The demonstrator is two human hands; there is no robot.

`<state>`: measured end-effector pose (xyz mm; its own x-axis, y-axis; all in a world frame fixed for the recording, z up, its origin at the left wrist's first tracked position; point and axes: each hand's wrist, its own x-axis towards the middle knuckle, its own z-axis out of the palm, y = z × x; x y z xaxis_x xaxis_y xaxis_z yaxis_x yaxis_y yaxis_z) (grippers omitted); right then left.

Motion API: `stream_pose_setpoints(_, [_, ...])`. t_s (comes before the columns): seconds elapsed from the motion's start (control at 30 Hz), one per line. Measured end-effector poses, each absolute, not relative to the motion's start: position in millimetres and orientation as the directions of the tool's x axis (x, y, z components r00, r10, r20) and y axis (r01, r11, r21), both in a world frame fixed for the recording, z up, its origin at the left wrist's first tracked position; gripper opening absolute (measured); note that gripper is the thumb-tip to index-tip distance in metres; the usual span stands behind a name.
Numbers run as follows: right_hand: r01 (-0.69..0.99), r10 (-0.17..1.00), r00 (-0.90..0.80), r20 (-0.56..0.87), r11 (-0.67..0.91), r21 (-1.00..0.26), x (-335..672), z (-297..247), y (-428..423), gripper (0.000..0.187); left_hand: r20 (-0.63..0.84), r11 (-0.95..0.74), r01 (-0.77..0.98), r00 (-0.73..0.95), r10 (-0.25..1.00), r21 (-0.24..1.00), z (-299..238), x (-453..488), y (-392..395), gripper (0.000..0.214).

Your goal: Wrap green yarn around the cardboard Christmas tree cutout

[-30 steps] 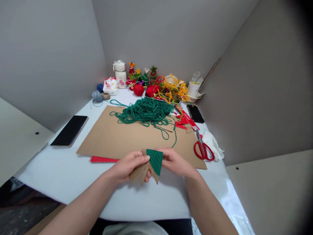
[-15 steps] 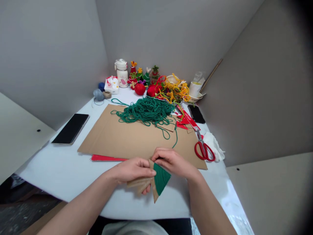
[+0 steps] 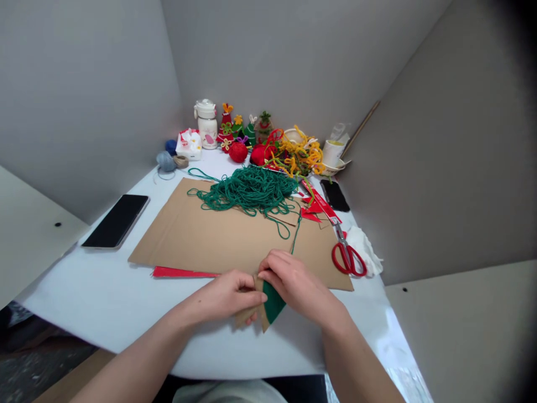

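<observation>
My left hand (image 3: 232,296) grips a tree-shaped piece of cardboard (image 3: 259,319), thumb on top and fingers underneath. Green yarn is wound tightly over one end of it, making a green wrapped part (image 3: 273,305). At the upper edge of that part, my right hand (image 3: 289,280) is closed in a pinch and covers some of the winding. A single strand of green yarn (image 3: 295,238) runs from the loose green yarn pile (image 3: 251,190) down to my right hand. The fingertips hide exactly where the strand meets the cardboard.
Under the yarn lies a large cardboard sheet (image 3: 188,235). Red-handled scissors (image 3: 349,258) and a white tissue (image 3: 364,249) are at right. A phone (image 3: 117,221) lies left, another phone (image 3: 334,195) right. A bottle (image 3: 206,126) and red yarn balls (image 3: 238,151) stand at the back.
My right hand has moved left and down over the green wrapped part, hiding more of it. The cardboard piece has tilted, its lower tip now higher. The yarn strand hangs straighter.
</observation>
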<state>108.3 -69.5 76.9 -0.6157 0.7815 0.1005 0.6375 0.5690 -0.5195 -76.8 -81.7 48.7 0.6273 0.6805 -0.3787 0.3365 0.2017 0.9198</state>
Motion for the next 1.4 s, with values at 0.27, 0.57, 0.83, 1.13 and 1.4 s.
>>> stream_pose_setpoints(0.27, [0.735, 0.779, -0.497, 0.382, 0.612, -0.292, 90.8, 72.6, -86.3, 0.018, -0.179, 0.042, 0.350, 0.370, 0.912, 0.936, 51.7, -72.3, -81.2, 0.024])
stream_pose_setpoints(0.57, [0.680, 0.712, -0.484, 0.510, 0.672, -0.293, 86.1, 57.9, -82.6, 0.033, -0.102, 0.071, 0.169, 0.184, 0.978, 0.983, 56.3, -74.7, -77.7, 0.023])
stream_pose_setpoints(0.83, [0.675, 0.698, -0.474, 0.536, 0.679, -0.287, 84.4, 52.6, -82.7, 0.034, -0.150, 0.149, 0.045, 0.016, 0.989, 0.988, 55.3, -74.5, -74.1, 0.024])
stream_pose_setpoints(1.13, [0.680, 0.729, -0.395, 0.559, 0.642, -0.355, 88.7, 53.9, -81.4, 0.022, -0.182, 0.174, -0.068, -0.146, 0.972, 0.982, 50.2, -74.1, -72.1, 0.033])
stream_pose_setpoints(1.4, [0.542, 0.806, -0.245, 0.539, 0.575, -0.613, 104.4, 60.2, -73.6, 0.014, -0.327, 0.251, -0.428, -0.112, 0.939, 0.868, 50.7, -75.2, -66.1, 0.031])
